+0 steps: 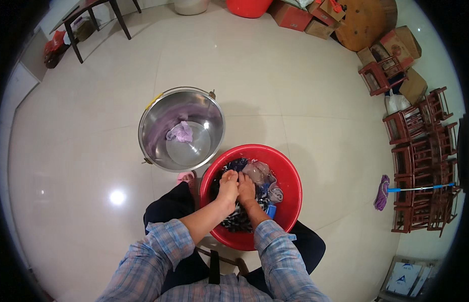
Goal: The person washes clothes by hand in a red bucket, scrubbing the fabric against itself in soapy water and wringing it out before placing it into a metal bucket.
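Observation:
A red plastic basin [293, 204] stands between my knees with wet laundry in it. Both hands are over the middle of the basin, side by side. My left hand [228, 187] and my right hand [246, 188] rest on or hold black-and-white patterned cloth [234, 222]; whether the fingers grip it is hidden. Pinkish-beige cloth [257, 170] and a grey bunched cloth [275, 193] lie beside my right hand. A blue object [271, 211] shows below them. Up and left of the basin, a stainless steel bucket [159, 147] holds one lilac cloth [180, 132].
Wooden stools [402, 158] are stacked along the right wall, a purple mop [382, 193] leaning against them. Cardboard boxes [291, 17] and a round wooden board [363, 24] stand at the upper right. A dark-legged table [119, 19] is at the upper left.

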Demonstrator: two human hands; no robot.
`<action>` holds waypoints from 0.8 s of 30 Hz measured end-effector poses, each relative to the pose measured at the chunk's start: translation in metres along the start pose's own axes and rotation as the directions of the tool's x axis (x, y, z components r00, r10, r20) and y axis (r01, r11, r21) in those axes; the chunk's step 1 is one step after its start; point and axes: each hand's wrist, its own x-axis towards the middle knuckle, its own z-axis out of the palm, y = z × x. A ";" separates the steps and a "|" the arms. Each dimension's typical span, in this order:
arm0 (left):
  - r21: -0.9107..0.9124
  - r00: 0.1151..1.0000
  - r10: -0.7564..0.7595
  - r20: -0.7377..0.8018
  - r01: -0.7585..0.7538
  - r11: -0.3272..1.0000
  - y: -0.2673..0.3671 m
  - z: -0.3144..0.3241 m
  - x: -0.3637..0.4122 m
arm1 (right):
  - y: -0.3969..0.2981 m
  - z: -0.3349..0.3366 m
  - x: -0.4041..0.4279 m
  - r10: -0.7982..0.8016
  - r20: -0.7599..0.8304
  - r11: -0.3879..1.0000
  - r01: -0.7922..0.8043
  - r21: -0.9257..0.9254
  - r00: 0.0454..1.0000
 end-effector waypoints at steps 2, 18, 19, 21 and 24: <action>-0.040 1.000 -0.020 0.024 0.021 0.999 0.000 0.004 -0.005 | 0.015 0.019 0.006 0.008 0.061 0.997 -0.003 -0.081 0.998; -0.010 0.991 -0.090 0.098 0.092 0.996 -0.001 0.009 -0.001 | 0.032 -0.062 0.001 0.208 0.317 0.683 -0.369 0.630 0.925; -0.014 0.990 -0.091 0.111 0.094 0.996 -0.003 0.008 0.002 | 0.040 -0.055 0.001 0.194 0.288 0.880 -0.296 0.371 0.938; 0.000 0.989 -0.069 0.134 0.069 0.998 -0.005 0.006 0.006 | 0.032 -0.060 -0.003 0.254 0.356 0.963 -0.203 -0.175 0.899; 0.041 0.987 -0.096 0.127 0.092 0.995 -0.008 0.001 0.010 | 0.032 -0.064 -0.009 0.246 0.217 0.959 -0.204 -0.198 0.945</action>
